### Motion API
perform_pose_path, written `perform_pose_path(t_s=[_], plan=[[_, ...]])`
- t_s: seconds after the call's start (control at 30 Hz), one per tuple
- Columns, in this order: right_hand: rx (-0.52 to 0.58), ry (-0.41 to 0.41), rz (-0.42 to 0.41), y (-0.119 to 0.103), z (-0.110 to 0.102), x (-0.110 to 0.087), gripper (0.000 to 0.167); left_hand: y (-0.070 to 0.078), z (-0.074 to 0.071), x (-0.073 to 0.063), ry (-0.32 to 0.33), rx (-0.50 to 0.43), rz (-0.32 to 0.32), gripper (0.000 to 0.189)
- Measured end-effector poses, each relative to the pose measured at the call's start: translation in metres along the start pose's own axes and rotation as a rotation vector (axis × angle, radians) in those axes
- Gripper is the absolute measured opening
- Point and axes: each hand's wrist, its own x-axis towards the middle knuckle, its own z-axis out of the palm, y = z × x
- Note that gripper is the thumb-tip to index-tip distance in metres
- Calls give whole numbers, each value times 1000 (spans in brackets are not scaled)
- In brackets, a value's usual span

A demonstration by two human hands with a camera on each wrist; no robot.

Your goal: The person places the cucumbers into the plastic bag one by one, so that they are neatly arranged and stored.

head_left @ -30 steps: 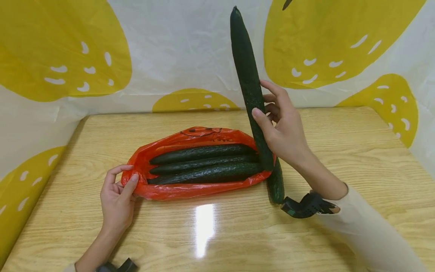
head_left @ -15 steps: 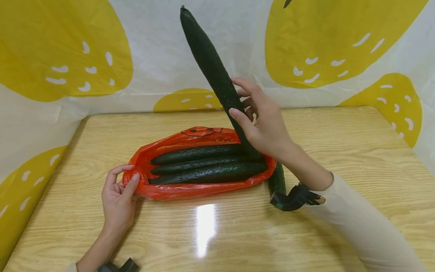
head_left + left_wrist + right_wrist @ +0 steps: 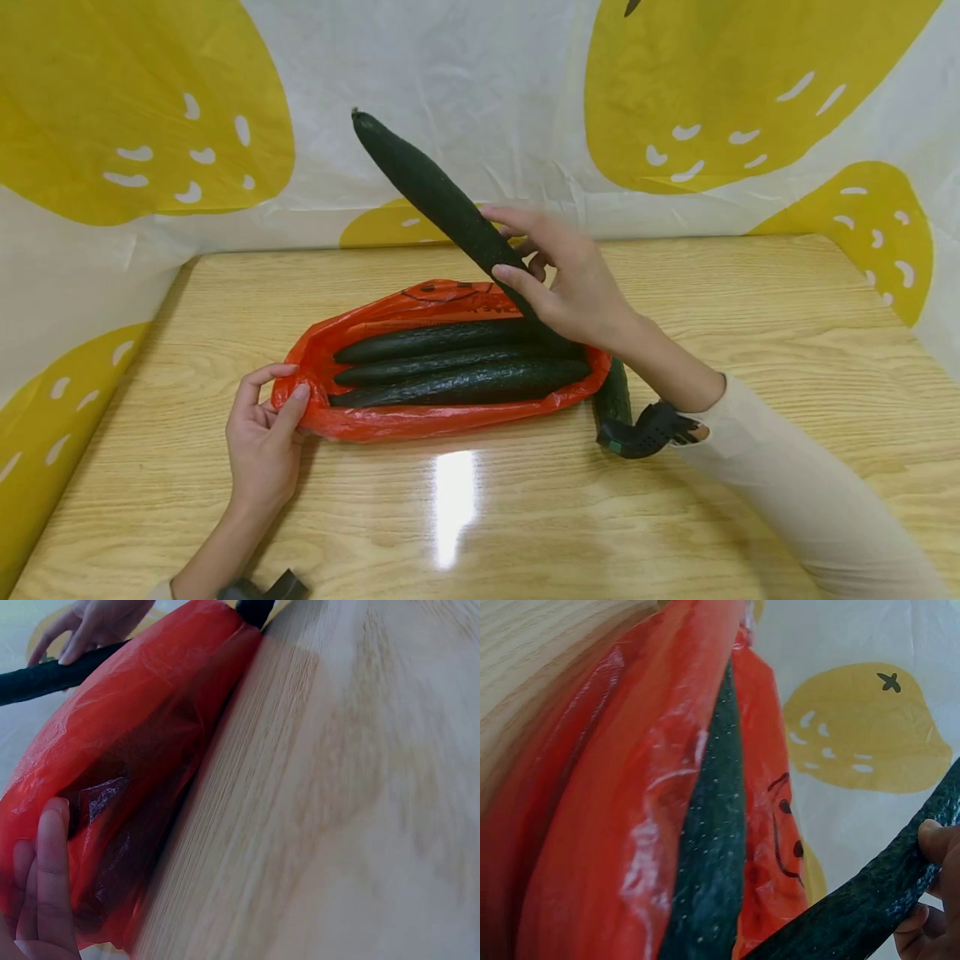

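A red plastic bag [image 3: 420, 423] lies on the table with its mouth spread open and three dark green cucumbers [image 3: 465, 382] side by side in it. My left hand [image 3: 262, 437] pinches the bag's left end between thumb and fingers; in the left wrist view its fingers [image 3: 52, 862] lie against the red film. Tilted up to the left, another cucumber [image 3: 435, 196] is gripped by my right hand [image 3: 577, 279], its lower end over the bag's right end. The right wrist view shows the thumb [image 3: 934, 841] across this cucumber [image 3: 870, 900].
One more cucumber [image 3: 613, 396] lies on the wooden table [image 3: 360, 517] just past the bag's right end, partly behind the right wrist's black camera mount [image 3: 637, 433]. A white cloth [image 3: 420, 67] with yellow fruit prints hangs behind the table.
My right hand has moved left and slightly down. The cucumber in it has gone from nearly upright to leaning far left, its lower end now in over the bag. The left hand stays put.
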Motion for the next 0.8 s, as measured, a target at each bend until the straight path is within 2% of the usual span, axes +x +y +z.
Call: perform_pose_path(t_s=[0.1,0.37,0.6,0.8], plan=[[-3,-18,-22,1,0,-3,53,0,0,0,14,35,-6,27],[20,-73,-75,3,4,-6,51,-2,-2,1,-47,-108,21,29],[58,-175,-139,4,13,-8,53,1,0,0,11,40,-12,27],[79,-257,-151,6,20,-15,48,2,-1,1,25,60,-22,27]])
